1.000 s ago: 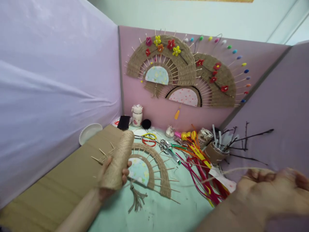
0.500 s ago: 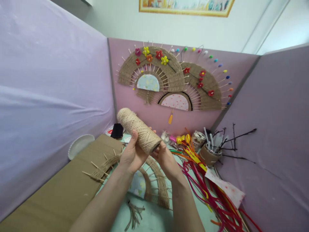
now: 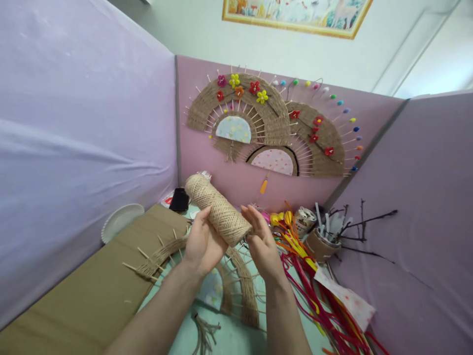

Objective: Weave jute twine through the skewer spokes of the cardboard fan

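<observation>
My left hand (image 3: 205,246) is grasping the beige cylindrical twine spool (image 3: 219,208) above the pale-green counter (image 3: 236,340), inside its far edge; my right hand (image 3: 261,246) is hovering open. Cupping underneath should prevent slipping.

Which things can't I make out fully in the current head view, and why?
All in the head view:
1. Table fan: partly hidden by the left hand and its forearm.
2. White object: mostly hidden behind the twine spool.
3. Right hand: too little shows to tell whether its fingers press the spool.
4. Tassel: cut off by the bottom edge.
5. Framed picture: cut off by the top edge.
</observation>
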`<state>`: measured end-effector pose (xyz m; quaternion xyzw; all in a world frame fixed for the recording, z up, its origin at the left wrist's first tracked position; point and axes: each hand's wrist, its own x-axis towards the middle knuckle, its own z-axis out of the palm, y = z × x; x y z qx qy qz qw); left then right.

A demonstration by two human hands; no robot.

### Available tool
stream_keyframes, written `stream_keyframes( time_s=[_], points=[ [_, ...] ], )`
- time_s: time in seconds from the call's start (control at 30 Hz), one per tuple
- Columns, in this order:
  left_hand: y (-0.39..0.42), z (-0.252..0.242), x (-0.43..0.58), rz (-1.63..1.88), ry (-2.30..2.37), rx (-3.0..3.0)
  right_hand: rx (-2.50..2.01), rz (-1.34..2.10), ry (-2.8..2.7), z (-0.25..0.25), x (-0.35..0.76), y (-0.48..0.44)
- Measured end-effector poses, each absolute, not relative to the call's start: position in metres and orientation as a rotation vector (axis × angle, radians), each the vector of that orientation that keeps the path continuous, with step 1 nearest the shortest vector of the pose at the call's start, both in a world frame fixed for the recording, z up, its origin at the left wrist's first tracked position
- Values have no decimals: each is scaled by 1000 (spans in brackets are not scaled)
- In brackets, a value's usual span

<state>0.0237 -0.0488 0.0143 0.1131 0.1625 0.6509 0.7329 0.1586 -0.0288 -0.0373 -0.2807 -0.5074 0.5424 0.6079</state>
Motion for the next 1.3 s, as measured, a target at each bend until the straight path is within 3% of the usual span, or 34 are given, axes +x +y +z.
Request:
stream_keyframes(
  time_s=[0.17, 0.4, 0.57, 0.83, 1.0, 1.13, 1.3],
  points=[
    [-48, 13, 19, 1538, 388, 347, -638, 1572, -1184, -42, 153, -29],
    [-32, 0, 4, 1897, 469, 567, -888, 1429, -1532, -28, 172, -38],
    [-35, -3, 14, 1841, 533, 603, -929, 1150, -1428, -33, 158, -38],
    [-32, -5, 15, 1830, 577, 617, -1034, 1433, -1369, -31, 162, -39],
    [-29, -3, -1, 1519, 569, 456, -881, 1121, -1048, -27, 195, -30],
    [-31, 0, -1, 1321, 459, 260, -744, 1083, -825, -22, 206, -28],
    [-28, -2, 3, 1511, 396, 271, -684, 1101, -742, -13, 210, -39]
  ],
)
